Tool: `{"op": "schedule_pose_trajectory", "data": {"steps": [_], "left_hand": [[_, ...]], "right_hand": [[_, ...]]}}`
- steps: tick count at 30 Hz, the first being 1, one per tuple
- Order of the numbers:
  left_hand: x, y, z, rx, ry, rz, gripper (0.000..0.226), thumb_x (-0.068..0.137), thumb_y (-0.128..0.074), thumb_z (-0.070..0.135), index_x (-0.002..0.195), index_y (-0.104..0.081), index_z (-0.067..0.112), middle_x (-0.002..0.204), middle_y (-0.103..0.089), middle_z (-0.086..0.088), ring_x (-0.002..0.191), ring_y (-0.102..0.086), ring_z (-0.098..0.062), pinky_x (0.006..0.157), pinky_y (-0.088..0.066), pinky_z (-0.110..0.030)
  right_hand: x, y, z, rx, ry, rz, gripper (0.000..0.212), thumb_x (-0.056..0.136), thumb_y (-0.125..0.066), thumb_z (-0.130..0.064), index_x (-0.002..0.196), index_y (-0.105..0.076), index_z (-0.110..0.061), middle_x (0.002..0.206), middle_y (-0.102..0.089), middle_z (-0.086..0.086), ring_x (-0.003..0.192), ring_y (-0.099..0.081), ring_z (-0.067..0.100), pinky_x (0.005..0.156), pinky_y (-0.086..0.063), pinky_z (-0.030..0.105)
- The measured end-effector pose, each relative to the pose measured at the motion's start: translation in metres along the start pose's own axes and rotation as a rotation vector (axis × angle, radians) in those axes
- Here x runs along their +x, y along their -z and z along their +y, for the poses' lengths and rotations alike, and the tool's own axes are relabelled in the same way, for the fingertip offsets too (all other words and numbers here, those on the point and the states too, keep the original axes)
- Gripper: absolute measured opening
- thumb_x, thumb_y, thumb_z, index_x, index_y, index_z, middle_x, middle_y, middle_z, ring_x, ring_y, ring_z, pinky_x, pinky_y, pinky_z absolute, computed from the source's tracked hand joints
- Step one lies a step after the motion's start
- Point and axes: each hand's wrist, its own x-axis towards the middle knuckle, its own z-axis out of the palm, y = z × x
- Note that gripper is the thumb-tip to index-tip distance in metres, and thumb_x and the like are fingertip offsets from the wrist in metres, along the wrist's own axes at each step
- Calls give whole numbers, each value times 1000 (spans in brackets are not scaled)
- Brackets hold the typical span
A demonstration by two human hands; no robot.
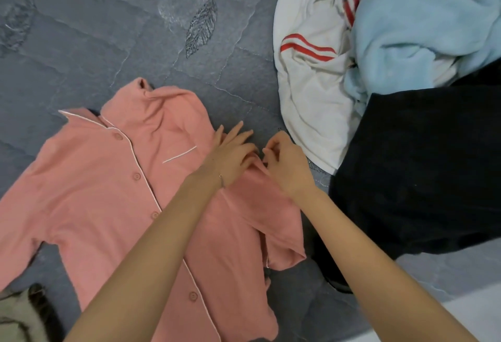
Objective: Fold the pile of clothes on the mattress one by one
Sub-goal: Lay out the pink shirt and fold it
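A pink button-up pyjama shirt (103,179) with white piping lies spread front-up on the grey quilted mattress (108,30). Its collar points to the upper left and one sleeve is bent over near the top. My left hand (230,154) rests on the shirt's right edge with fingers mostly straight. Just to its right, my right hand (284,162) pinches a fold of the pink fabric with curled fingers. The pile sits at the right: a white garment with red stripes (309,76), a light blue fleece (420,16) and a black garment (420,168).
A furry grey-brown thing (27,314), perhaps a cat, lies at the bottom left corner next to the shirt's sleeve. The mattress edge and a pale floor (474,309) show at the bottom right.
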Motion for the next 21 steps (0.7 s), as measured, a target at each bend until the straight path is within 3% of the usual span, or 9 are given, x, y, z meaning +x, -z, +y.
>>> {"op": "schedule_pose_trajectory", "data": {"steps": [2, 4, 5, 7, 9, 11, 13, 16, 21], "left_hand": [[-1, -1, 0, -36, -6, 26, 22, 98, -47, 24, 109, -65, 17, 150, -38, 2, 148, -8, -17, 116, 6, -46], [-7, 1, 1, -167, -34, 156, 17, 96, -51, 16, 104, -67, 14, 135, -56, 0, 142, -30, -19, 115, -7, -42], [-11, 4, 3, -234, -68, 221, 16, 95, -53, 13, 102, -67, 11, 124, -63, -3, 133, -43, -22, 112, -18, -41], [-17, 14, 10, -287, -148, 326, 17, 93, -52, 12, 96, -68, 6, 101, -70, -7, 104, -61, -28, 95, -38, -39], [-20, 26, 17, -294, -173, 412, 19, 93, -51, 14, 92, -68, 4, 92, -70, -7, 86, -61, -27, 84, -42, -39], [-19, 37, 23, -324, -163, 495, 19, 92, -52, 14, 92, -69, 5, 91, -70, -7, 84, -60, -25, 83, -43, -39], [-16, 44, 28, -389, -121, 583, 18, 91, -53, 13, 93, -70, 5, 93, -70, -5, 85, -58, -18, 85, -42, -34], [-8, 49, 35, -473, -33, 675, 18, 91, -54, 10, 95, -70, 3, 96, -65, 3, 88, -50, -1, 87, -37, -16], [14, 52, 51, -595, 84, 760, 18, 91, -55, 6, 98, -71, 4, 96, -63, 6, 91, -54, -1, 83, -36, -4]], "right_hand": [[-3, 2, 6, 34, -40, -49, 14, 95, -55, -21, 105, -52, -11, 88, -66, 5, 83, -63, 21, 82, -49, 43], [-7, 2, 13, 2, -48, -139, 28, 93, -56, -35, 113, -53, -15, 96, -67, 2, 88, -62, 19, 82, -49, 38], [-10, 3, 16, -47, -25, -167, 29, 91, -57, -40, 107, -55, -17, 91, -66, 0, 83, -60, 17, 76, -48, 35], [-17, 4, 21, -102, 23, -141, 28, 87, -60, -42, 77, -51, -18, 65, -53, -6, 60, -47, 11, 58, -37, 30], [-25, 8, 21, -35, 50, -54, 41, 85, -64, -33, 60, -34, -20, 51, -36, -9, 50, -31, 8, 51, -25, 27], [-33, 16, 17, 92, 57, 33, 45, 83, -65, -27, 58, -28, -23, 48, -32, -9, 48, -29, 8, 49, -23, 22], [-40, 24, 14, 168, 76, 75, 46, 83, -68, -29, 58, -30, -22, 50, -31, -10, 49, -30, 6, 48, -26, 21], [-47, 37, 11, 199, 118, 107, 48, 83, -74, -29, 60, -33, -18, 54, -27, -11, 51, -29, 6, 49, -28, 19], [-50, 61, 9, 309, 87, 105, 37, 84, -72, -27, 65, -45, -9, 55, -35, -12, 52, -35, 1, 51, -32, 13]]}}
